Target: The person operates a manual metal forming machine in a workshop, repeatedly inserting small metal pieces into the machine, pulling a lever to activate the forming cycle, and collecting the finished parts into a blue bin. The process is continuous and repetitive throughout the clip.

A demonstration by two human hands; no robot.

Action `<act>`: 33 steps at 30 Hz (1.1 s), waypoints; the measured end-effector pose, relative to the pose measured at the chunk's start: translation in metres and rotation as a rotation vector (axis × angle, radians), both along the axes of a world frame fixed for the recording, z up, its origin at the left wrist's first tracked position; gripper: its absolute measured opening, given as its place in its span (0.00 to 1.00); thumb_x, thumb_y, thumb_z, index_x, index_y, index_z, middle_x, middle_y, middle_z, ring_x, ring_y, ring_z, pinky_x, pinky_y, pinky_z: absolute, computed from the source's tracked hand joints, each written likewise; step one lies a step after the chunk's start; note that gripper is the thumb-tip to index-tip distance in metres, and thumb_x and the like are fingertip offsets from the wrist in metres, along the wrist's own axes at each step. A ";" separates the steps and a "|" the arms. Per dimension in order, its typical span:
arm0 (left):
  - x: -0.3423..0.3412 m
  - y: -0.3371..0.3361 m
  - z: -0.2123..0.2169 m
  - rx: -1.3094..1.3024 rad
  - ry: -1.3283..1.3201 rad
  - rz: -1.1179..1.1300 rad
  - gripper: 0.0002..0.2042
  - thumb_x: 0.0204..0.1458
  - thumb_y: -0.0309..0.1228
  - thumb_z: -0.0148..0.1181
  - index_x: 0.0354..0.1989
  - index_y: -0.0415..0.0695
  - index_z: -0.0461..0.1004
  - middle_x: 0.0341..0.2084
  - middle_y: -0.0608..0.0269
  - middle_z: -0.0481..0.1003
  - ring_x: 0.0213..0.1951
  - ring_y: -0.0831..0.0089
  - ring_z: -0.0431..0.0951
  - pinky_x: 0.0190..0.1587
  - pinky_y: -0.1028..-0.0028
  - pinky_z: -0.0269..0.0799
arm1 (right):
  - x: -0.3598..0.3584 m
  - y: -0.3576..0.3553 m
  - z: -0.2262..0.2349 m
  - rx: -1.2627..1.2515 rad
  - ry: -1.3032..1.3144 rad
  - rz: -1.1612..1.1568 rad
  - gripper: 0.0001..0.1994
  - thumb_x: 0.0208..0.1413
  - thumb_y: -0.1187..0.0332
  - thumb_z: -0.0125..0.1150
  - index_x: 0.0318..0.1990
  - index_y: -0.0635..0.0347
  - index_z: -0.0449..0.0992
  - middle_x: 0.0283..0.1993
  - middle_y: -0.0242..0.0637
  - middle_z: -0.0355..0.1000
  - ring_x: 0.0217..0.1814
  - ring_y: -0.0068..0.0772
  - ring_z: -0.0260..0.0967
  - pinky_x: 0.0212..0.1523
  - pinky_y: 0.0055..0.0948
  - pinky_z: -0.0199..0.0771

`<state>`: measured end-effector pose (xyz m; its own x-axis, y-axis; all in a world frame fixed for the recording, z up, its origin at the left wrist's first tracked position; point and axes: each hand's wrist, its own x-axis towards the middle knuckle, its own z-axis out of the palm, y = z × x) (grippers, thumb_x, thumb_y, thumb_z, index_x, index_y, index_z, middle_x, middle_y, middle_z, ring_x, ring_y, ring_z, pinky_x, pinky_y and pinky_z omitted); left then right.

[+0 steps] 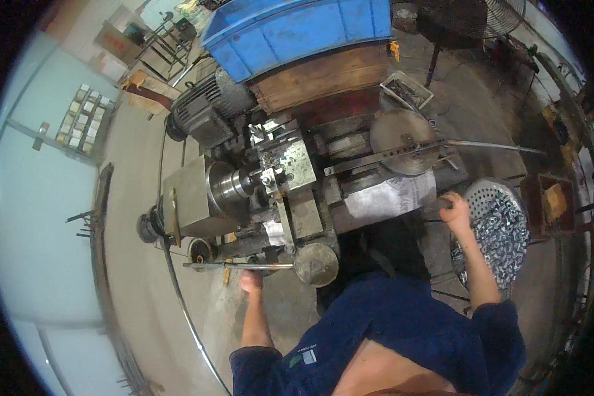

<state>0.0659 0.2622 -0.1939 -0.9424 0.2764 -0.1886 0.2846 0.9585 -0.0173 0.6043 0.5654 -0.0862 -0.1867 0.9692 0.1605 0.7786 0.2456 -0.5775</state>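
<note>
My left hand (249, 282) is closed at the front of a lathe, just under a long metal rod (237, 266). What its fingers grip is hidden. Beyond it are the lathe's grey headstock (190, 197), its round chuck (233, 185) and a tool block (289, 165) strewn with bright chips. My right hand (455, 212) has curled fingers and hovers between the lathe's right end and a round perforated basket (480, 191). Small shiny metal parts (501, 234) are heaped in that basket. Anything inside the right hand's fingers is too small to make out.
A round metal disc (406, 142) and a long lever bar (495, 145) stick out at the lathe's right. Behind the machine stand an electric motor (211, 109) and a large blue bin (303, 36). A fan (505, 16) is at the far right, a rusty box (553, 201) beside the basket.
</note>
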 end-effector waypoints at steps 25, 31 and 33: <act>-0.056 -0.114 0.202 0.858 -0.006 -0.218 0.13 0.48 0.31 0.52 0.40 0.37 0.70 0.20 0.59 0.74 0.23 0.72 0.73 0.27 0.74 0.67 | -0.373 0.006 0.178 0.310 -0.130 1.064 0.13 0.25 0.65 0.57 0.24 0.58 0.76 0.32 0.39 0.70 0.41 0.44 0.64 0.41 0.35 0.66; -0.049 -0.209 0.212 0.451 0.098 0.270 0.21 0.47 0.45 0.54 0.38 0.37 0.71 0.20 0.54 0.74 0.24 0.64 0.75 0.29 0.66 0.68 | -0.421 -0.016 0.162 0.223 -0.253 1.145 0.12 0.25 0.67 0.55 0.20 0.65 0.75 0.28 0.51 0.71 0.35 0.48 0.68 0.40 0.37 0.68; -0.010 -0.186 0.188 0.238 0.450 0.261 0.26 0.38 0.53 0.58 0.32 0.38 0.73 0.24 0.48 0.74 0.31 0.52 0.74 0.34 0.60 0.68 | -0.416 -0.018 0.170 0.235 -0.288 1.168 0.11 0.25 0.67 0.55 0.20 0.65 0.75 0.28 0.50 0.71 0.36 0.47 0.68 0.40 0.37 0.68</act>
<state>0.0556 0.0764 -0.0056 -0.9582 0.0096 0.2859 0.0525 0.9883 0.1431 0.1887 0.5478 0.0839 -0.9818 0.1487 0.1178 0.1127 0.9567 -0.2683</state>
